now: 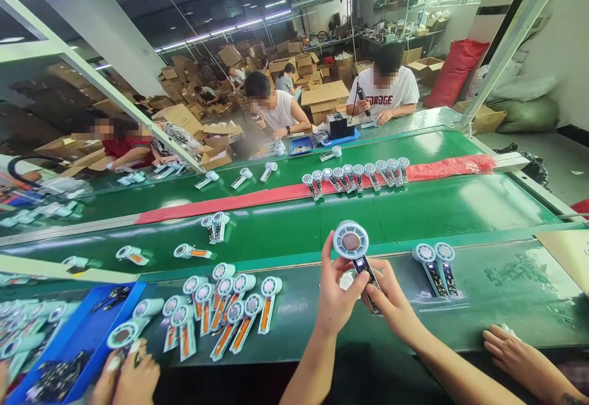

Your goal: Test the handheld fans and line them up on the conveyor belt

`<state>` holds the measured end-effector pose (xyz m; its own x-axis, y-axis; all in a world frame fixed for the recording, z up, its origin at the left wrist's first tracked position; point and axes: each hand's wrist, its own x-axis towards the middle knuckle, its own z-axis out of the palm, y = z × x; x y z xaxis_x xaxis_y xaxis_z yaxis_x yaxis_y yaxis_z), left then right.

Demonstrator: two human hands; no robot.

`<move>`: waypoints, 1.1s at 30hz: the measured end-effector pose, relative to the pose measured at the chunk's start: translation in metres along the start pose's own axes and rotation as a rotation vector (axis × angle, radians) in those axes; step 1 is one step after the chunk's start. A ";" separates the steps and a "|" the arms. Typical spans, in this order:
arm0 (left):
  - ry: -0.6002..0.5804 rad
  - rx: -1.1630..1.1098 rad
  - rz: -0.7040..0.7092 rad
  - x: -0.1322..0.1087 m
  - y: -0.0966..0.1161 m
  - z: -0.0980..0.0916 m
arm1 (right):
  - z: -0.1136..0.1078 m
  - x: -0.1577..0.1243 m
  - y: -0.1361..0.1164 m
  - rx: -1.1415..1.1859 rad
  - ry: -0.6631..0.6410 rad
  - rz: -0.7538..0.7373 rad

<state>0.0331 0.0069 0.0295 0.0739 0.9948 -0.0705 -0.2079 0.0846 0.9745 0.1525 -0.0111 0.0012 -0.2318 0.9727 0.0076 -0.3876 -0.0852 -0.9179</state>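
Note:
A light-blue handheld fan [351, 240] with a round grille head and a dark circuit board showing in its open handle is held up over the bench's front edge. My left hand [338, 291] is closed around the handle just below the head, its thumb over the board. Lower down, my right hand [391, 300] pinches the handle's end. Right of my hands, two similar fans [435, 267] with dark boards lie side by side. To the left lies a cluster of fans [225, 304], with orange strips in their open handles.
A green conveyor [271, 239] crosses beyond the bench, with a red strip [221, 201] along it and a row of fans [359, 177]. At left, a co-worker's hands [133, 371] hold a fan near a blue bin [87, 337] of black parts. Another person's hand [510, 350] rests at right.

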 end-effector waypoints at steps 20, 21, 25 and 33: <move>-0.024 0.065 0.013 0.011 0.008 0.005 | -0.004 0.004 -0.009 0.119 0.015 0.063; -0.022 0.071 0.019 0.012 0.009 0.006 | -0.005 0.005 -0.010 0.136 0.006 0.077; -0.006 0.077 0.034 0.019 0.012 0.011 | -0.009 0.006 -0.018 0.250 0.002 0.151; -0.024 0.100 0.019 0.023 0.014 0.012 | -0.010 0.008 -0.024 0.321 0.025 0.194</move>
<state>0.0438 0.0307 0.0440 0.0941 0.9944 -0.0481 -0.1107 0.0585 0.9921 0.1686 0.0003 0.0190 -0.3075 0.9367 -0.1677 -0.5994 -0.3275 -0.7304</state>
